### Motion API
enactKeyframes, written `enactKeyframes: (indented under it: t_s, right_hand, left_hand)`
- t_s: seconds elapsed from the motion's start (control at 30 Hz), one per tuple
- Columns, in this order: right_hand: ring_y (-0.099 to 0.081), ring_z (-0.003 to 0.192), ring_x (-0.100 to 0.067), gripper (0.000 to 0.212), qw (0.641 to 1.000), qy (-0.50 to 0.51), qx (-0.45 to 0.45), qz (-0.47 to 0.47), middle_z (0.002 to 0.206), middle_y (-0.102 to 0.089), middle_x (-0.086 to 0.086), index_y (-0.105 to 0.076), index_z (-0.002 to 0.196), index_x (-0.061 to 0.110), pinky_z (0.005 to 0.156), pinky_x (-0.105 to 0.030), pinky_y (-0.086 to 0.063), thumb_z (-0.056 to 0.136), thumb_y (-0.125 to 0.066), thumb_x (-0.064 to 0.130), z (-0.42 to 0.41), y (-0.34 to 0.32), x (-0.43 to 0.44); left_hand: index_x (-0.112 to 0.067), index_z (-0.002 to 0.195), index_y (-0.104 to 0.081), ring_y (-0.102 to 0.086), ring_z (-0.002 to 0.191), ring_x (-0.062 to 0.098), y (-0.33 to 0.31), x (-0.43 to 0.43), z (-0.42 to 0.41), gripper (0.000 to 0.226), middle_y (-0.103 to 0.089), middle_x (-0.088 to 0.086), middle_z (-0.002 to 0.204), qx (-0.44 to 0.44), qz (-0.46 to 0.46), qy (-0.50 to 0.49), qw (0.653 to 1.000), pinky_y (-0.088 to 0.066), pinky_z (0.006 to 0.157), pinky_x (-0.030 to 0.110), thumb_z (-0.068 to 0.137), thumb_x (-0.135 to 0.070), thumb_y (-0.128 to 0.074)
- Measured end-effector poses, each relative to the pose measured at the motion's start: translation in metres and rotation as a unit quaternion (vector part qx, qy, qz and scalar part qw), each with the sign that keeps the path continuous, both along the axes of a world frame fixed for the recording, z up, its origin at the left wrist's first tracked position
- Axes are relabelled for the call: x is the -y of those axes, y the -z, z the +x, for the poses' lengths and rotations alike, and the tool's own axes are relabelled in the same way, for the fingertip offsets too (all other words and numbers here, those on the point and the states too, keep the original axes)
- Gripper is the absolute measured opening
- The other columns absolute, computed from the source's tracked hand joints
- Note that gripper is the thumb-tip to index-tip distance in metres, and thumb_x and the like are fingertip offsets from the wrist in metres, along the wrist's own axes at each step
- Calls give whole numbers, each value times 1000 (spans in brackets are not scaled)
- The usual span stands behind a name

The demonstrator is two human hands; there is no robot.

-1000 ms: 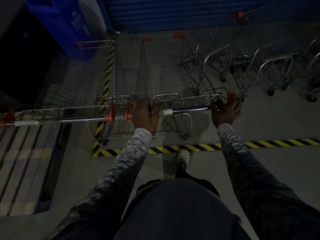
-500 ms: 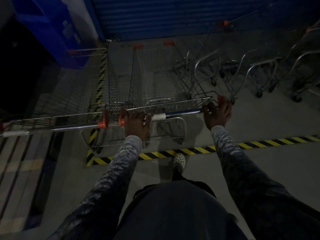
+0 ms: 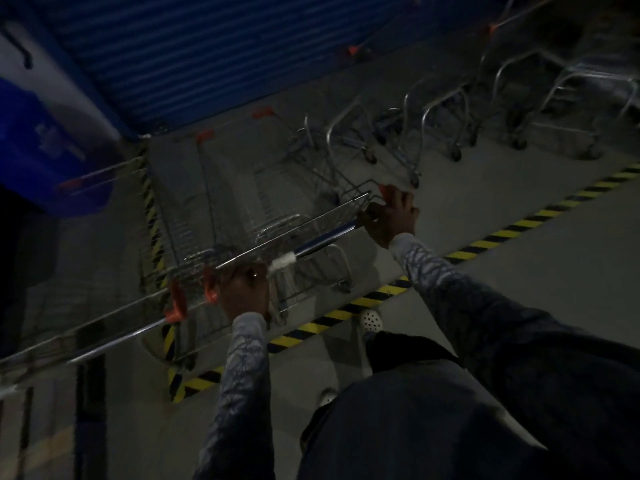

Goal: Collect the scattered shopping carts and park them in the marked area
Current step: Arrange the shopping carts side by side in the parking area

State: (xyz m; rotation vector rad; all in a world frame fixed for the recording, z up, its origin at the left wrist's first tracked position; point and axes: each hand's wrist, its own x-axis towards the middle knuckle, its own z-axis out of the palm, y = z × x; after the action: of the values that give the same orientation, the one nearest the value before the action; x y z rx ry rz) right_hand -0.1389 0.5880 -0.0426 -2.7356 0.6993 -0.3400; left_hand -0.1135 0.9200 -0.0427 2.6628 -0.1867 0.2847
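My left grip (image 3: 244,292) and right grip (image 3: 389,220) clasp the blue handle bar (image 3: 322,241) of the silver wire shopping cart (image 3: 239,202); yellow-black floor tape (image 3: 491,237) lies beneath them.

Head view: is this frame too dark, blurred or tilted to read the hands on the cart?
Head view: dim, darkest at the left edge; tilted, so the striped floor tape runs diagonally; motion blur smears the parked carts at upper right; the left hand and right hand are readable on the cart handle, finger detail soft.
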Motion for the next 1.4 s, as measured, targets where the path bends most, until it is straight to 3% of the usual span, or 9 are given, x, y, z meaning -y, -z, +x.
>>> enactKeyframes:
  t_s: [0.13, 0.27, 0.47, 0.6, 0.87, 0.97, 1.1, 1.3, 1.4]
  right_hand:
    - [-31, 126, -38, 48, 996, 3, -78, -31, 140, -39, -9, -71, 116, 20, 97, -52, -27, 89, -55, 56, 17, -20, 11]
    - [-45, 118, -35, 42, 987, -44, -148, -35, 134, -44, -9, -73, 106, 21, 106, -56, -24, 93, -49, 53, 46, -35, 46]
    - [-52, 122, -30, 38, 973, -135, -147, 119, 129, -62, -3, -71, 113, 23, 108, -46, -25, 100, -48, 49, 69, -45, 123]
    - [-57, 103, -25, 42, 957, -166, -203, 128, 101, -66, 6, -70, 84, 32, 101, -50, -26, 99, -42, 58, 77, -38, 202]
    - [-57, 106, -32, 42, 966, -76, -132, 210, 86, -61, 4, -62, 65, 32, 99, -53, -32, 97, -51, 56, 107, -38, 318]
    - [-58, 104, -31, 40, 946, -86, -163, 266, 80, -57, 8, -62, 66, 33, 98, -50, -35, 98, -51, 54, 129, -21, 331]
    - [-56, 112, -33, 48, 913, -146, -245, 291, 107, -67, -2, -69, 76, 35, 105, -58, -34, 85, -42, 73, 162, 7, 339]
    - [-48, 125, -32, 34, 896, -153, -312, 277, 129, -60, -4, -68, 94, 32, 113, -57, -24, 100, -44, 56, 257, 18, 383]
    - [-51, 121, -29, 29, 895, -151, -308, 285, 123, -63, -3, -66, 86, 34, 112, -52, -30, 99, -48, 52, 325, 15, 414]
  left_hand:
    - [-5, 96, -76, -62, 104, 43, -22, 24, 13, 58, -71, 26, 98, -115, -42, -107, 987, -35, 106, 43, 84, -50, -42]
    - [-6, 126, -63, -52, 124, 42, -48, 73, 47, 49, -58, 25, 131, -195, -86, -154, 965, -35, 107, 42, 93, -43, -56]
    - [-16, 119, -65, -52, 120, 35, -59, 229, 108, 46, -63, 18, 122, -155, -161, -19, 974, -35, 102, 32, 84, -44, -69]
    - [-19, 118, -67, -52, 118, 35, -63, 343, 135, 61, -64, 15, 121, -149, -173, 58, 972, -41, 99, 36, 72, -58, -59]
    - [-19, 125, -62, -43, 125, 32, -62, 457, 167, 52, -61, 13, 120, -184, -187, 71, 962, -37, 106, 38, 82, -48, -69]
    - [-24, 107, -66, -52, 115, 32, -60, 471, 196, 55, -65, 12, 110, -193, -233, 58, 951, -41, 104, 42, 66, -61, -61]
    - [-23, 106, -67, -57, 112, 34, -57, 487, 250, 60, -67, 10, 112, -203, -256, 9, 945, -45, 101, 39, 63, -64, -59]
    - [-19, 108, -66, -53, 115, 30, -56, 549, 362, 58, -68, 7, 112, -202, -242, 17, 949, -29, 87, 21, 68, -58, -54]
    - [-20, 103, -69, -59, 109, 32, -50, 586, 425, 62, -70, 9, 105, -197, -294, 21, 935, -41, 104, 35, 62, -66, -58]
